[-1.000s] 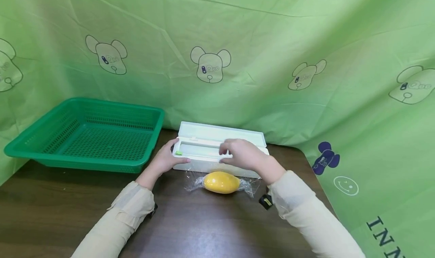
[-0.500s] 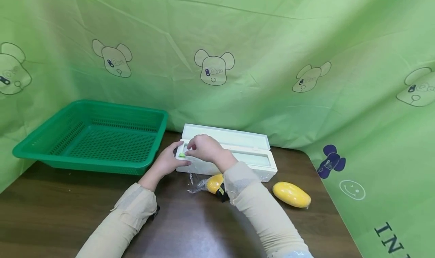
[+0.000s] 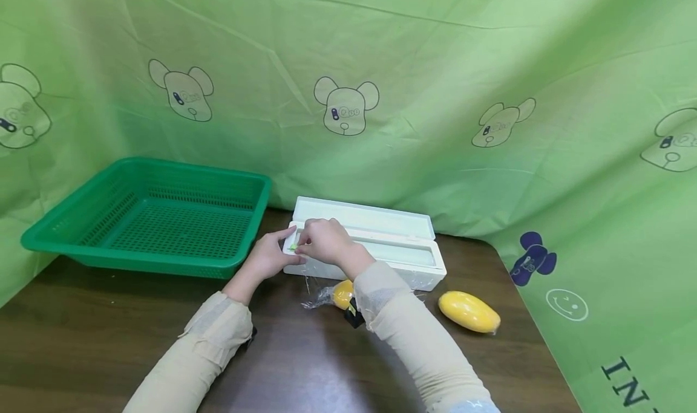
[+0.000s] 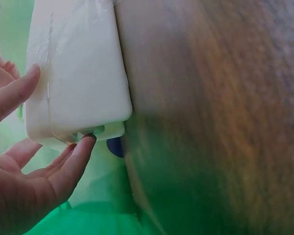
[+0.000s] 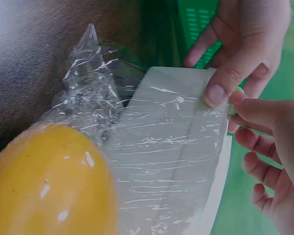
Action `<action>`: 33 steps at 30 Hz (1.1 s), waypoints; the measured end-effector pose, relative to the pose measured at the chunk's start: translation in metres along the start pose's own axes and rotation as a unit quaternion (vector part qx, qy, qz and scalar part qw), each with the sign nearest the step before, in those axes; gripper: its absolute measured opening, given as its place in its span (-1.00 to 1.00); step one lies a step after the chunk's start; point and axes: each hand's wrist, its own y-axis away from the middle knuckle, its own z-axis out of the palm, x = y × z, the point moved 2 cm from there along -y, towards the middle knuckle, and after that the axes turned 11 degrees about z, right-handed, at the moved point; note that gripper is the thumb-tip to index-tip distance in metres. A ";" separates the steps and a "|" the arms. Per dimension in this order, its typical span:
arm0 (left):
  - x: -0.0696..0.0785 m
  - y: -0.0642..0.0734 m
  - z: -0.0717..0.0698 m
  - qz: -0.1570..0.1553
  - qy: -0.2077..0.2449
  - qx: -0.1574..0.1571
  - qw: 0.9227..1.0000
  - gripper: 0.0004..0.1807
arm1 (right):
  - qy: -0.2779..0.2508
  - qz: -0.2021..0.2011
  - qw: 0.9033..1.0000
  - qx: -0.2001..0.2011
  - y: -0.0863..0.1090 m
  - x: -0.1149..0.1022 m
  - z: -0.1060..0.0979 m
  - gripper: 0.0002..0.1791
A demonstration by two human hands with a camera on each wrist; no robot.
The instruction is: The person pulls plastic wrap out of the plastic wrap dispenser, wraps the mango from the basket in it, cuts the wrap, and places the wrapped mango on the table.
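Note:
A long white cling film dispenser (image 3: 405, 254) stands at the back of the table with its lid raised. My left hand (image 3: 267, 258) grips its left end, thumb at the front and fingers around the end. At that same end my right hand (image 3: 330, 242) pinches a small green slider (image 3: 293, 248) between thumb and forefinger. Clear cling film (image 5: 171, 161) hangs over the dispenser's front. Before it lies a yellow, mango-like fruit (image 5: 59, 181) with twisted wrap at its end, partly hidden by my right forearm in the head view. Another yellow fruit (image 3: 469, 311) lies to the right.
A green perforated basket (image 3: 245, 243) stands at the back left, close to the dispenser. A green printed curtain (image 3: 381, 56) hangs behind and to the right of the brown table (image 3: 136, 334). Black devices sit at both wrists.
My right hand has moved left along the dispenser to the green slider, and its forearm now covers part of the wrapped fruit. The right-hand fruit has come into view. My left hand stays put.

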 end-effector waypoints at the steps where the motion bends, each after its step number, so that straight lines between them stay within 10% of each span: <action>1: 0.001 0.000 -0.001 -0.003 0.000 -0.002 1.000 -0.14 | 0.002 -0.003 1.000 0.003 0.000 0.000 0.000 -0.84; 33: 0.008 -0.002 -0.005 -0.039 -0.034 -0.019 0.998 -0.14 | 0.000 0.008 1.000 0.002 0.031 0.044 -0.015 -0.85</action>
